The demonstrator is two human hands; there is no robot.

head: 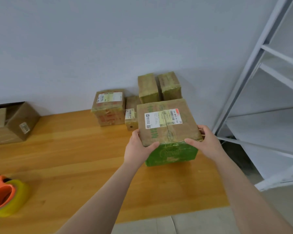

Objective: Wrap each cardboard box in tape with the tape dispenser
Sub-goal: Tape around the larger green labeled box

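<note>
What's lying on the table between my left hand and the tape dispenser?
Nothing visible. The left hand grips the box; the tape dispenser lies at the near left of the tabletop, with only bare wood between them.

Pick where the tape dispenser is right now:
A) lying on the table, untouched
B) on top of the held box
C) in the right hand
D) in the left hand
A: the orange tape dispenser lies on the wooden table at the far left, while the left hand and right hand both grip the labelled box.
</note>
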